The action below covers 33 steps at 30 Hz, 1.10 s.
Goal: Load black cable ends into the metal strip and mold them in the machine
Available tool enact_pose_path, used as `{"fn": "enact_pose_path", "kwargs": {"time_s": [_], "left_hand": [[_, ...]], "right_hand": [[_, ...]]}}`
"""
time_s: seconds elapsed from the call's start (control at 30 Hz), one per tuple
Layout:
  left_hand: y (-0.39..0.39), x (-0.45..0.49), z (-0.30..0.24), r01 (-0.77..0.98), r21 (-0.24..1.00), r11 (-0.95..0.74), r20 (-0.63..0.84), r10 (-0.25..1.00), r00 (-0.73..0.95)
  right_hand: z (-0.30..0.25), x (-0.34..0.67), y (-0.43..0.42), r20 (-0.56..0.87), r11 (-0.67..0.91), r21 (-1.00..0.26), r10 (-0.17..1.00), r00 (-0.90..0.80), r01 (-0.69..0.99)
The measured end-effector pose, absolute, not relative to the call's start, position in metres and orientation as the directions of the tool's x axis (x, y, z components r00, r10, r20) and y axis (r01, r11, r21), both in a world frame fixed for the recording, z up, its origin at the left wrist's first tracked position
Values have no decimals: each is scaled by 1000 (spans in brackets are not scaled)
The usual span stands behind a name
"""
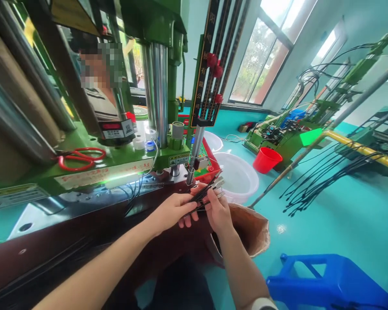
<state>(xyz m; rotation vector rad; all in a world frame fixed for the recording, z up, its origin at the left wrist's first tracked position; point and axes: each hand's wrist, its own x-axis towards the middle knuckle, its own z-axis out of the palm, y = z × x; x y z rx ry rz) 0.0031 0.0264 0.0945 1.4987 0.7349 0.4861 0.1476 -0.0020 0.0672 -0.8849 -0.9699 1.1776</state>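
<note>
My left hand point(176, 213) is closed around a bundle of thin black cables point(198, 197), which slants up to the right. At the bundle's upper end are flat, silvery connectors point(217, 183). My right hand point(218, 213) grips the same bundle close to those connectors, thumb on top. Both hands are in front of the control panel point(204, 165) with red and green faces, at the right end of the green press point(116, 170). More black cables point(136, 189) lie at the press's metal plate. How many strands are in the bundle I cannot tell.
Red-handled scissors point(80, 159) lie on the press ledge. A brown open sack point(261, 232) and a white tub point(254, 176) stand beyond my right hand. Black cables hang over a yellow rail point(358, 148). A blue stool point(330, 280) is at lower right. A person point(100, 101) is behind the press.
</note>
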Motion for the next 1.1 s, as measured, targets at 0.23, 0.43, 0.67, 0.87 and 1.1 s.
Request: {"fn": "enact_pose_path", "kwargs": {"time_s": [0.23, 0.43, 0.67, 0.87, 1.1], "left_hand": [[40, 0, 91, 153, 988, 20, -127, 669, 732], [42, 1, 89, 150, 988, 23, -127, 667, 734], [39, 2, 92, 147, 985, 86, -167, 653, 739], [40, 2, 93, 138, 979, 154, -204, 631, 748], [43, 7, 89, 185, 979, 87, -193, 688, 699]], "right_hand": [[58, 149, 13, 191, 242, -903, 966, 173, -354], [63, 166, 15, 209, 245, -909, 968, 140, -336], [64, 171, 10, 231, 164, -885, 967, -105, -436], [62, 165, 13, 197, 108, -812, 976, -94, -574], [52, 155, 19, 205, 275, -818, 960, 191, -504]]}}
